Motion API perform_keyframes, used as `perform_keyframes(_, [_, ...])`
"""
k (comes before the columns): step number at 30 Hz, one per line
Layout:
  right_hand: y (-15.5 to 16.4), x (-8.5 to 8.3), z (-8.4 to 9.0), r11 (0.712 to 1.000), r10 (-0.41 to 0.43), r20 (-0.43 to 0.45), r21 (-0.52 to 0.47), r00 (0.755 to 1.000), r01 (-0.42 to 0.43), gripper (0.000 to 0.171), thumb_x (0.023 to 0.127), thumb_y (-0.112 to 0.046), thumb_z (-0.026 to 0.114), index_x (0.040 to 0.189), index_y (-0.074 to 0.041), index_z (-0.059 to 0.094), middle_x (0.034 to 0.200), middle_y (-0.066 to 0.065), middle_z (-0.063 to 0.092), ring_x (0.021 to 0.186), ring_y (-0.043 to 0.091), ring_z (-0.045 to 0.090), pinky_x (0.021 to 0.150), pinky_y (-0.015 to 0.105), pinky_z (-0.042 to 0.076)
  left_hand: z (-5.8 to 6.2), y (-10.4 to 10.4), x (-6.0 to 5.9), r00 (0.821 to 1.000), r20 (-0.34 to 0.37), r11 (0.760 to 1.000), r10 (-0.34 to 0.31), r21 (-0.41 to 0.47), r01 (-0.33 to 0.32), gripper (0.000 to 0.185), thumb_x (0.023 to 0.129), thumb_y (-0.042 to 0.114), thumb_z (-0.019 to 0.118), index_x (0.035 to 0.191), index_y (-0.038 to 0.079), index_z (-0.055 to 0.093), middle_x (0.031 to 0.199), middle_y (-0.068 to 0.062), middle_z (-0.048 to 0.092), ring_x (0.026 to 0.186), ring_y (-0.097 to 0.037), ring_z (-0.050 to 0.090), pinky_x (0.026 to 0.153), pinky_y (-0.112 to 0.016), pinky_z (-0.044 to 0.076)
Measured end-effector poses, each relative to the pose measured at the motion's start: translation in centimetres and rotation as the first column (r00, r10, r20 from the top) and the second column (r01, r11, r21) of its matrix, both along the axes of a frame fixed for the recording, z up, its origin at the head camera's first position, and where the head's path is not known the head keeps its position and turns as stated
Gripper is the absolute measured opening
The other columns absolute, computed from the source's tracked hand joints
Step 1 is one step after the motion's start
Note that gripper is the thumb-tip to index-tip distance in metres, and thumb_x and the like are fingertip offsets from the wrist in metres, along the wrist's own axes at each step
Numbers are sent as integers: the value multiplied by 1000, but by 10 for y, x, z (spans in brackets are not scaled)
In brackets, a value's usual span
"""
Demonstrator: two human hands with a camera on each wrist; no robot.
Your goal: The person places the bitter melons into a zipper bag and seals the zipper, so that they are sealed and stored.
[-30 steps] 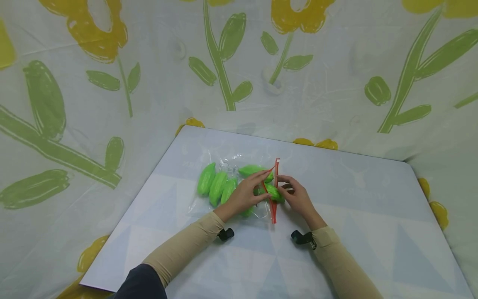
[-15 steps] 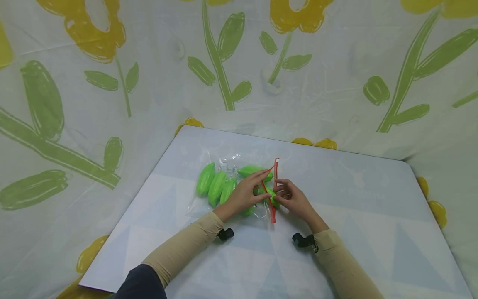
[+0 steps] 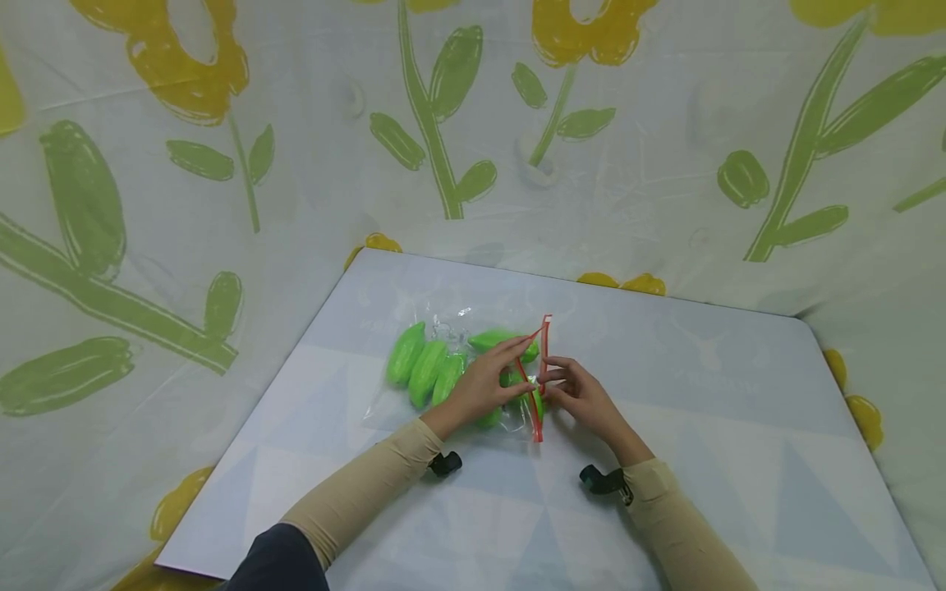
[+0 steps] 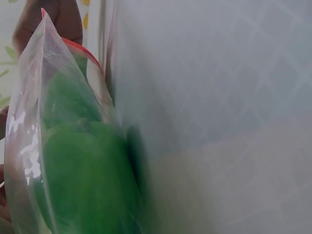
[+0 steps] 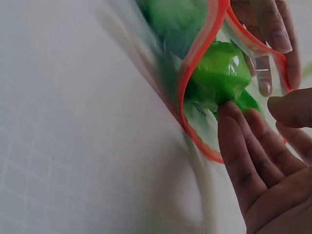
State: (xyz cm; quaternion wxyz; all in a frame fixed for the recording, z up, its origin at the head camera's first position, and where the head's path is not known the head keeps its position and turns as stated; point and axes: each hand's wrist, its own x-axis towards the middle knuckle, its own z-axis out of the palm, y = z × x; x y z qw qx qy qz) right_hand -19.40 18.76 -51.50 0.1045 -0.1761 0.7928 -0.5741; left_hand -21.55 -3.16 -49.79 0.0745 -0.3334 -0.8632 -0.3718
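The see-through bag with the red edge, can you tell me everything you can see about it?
The bag is clear, thin, shiny plastic with a red-orange zip strip round its mouth. It lies flat on the pale table, mouth toward the person's right, and the mouth is open. Several bright green, pod-shaped toys lie side by side inside. The left hand holds the upper edge of the mouth up, while the right hand has its fingertips against a green piece sitting in the opening.

Pale blue-white table, triangle pattern; surrounding curtain printed with yellow flowers, green leaves.
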Motion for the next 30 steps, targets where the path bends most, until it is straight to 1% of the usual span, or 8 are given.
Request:
perform_keyframes(4, [0,4,1,996,46,2,-79,999,-46,53,93,-1,52,141,-4,31,123,20,55,95,36,62,80,37,54,-1,0,0,1000,12,1000,7,-4,-7,74,82,35,71,144,18,36,145,2,38,111,-12,51,82,-30,49])
perform_keyframes(7, [2,2,-9,992,65,-14,-106,998,-67,56,93,-2,53,143,-7,28,126,16,53,93,31,64,79,37,54,-1,0,0,1000,17,1000,13,-10,-12,73,82,34,70,144,17,36,146,6,36,115,-12,49,85,-31,49])
perform_keyframes(10, [1,3,-11,990,77,-12,-118,997,-77,57,93,-3,53,144,-8,26,126,16,53,92,31,64,79,40,54,0,1,1,1000,23,1000,13,-15,-12,73,83,35,69,145,18,35,146,5,35,111,-12,51,85,-30,48])
perform_keyframes(14, [1,4,-10,987,86,-2,-139,996,-86,56,93,0,51,144,-5,25,126,19,51,92,36,62,78,43,53,-1,1,1,999,32,1000,10,-20,-9,73,83,36,69,145,20,33,146,3,35,100,-11,54,81,-28,49])
perform_keyframes(18, [1,7,-3,983,97,2,-159,995,-95,55,93,4,49,142,0,26,126,25,50,93,43,60,79,48,52,-1,1,1,999,37,999,8,-33,-7,73,84,37,68,146,20,32,147,5,33,112,-13,51,88,-31,48])
perform_keyframes(21, [1,10,5,985,92,-2,-148,996,-91,53,93,4,49,142,1,27,126,29,49,93,45,60,79,49,51,-2,1,1,1000,31,999,-2,-52,4,73,84,38,67,146,19,32,147,2,34,123,-16,45,94,-34,45])
perform_keyframes(23, [1,12,9,988,83,-10,-132,996,-84,52,93,3,48,141,2,28,126,31,48,93,45,60,79,49,52,-3,2,0,999,32,998,-19,-53,21,73,84,37,67,145,17,33,147,-1,35,125,-18,44,96,-34,44])
perform_keyframes(30, [4,11,14,998,15,-1,-62,1000,-15,50,94,-2,50,140,1,30,125,29,49,92,41,62,79,42,54,-4,1,1,997,31,997,-64,-38,65,72,84,33,69,144,14,35,146,-4,36,105,-19,61,95,-30,45])
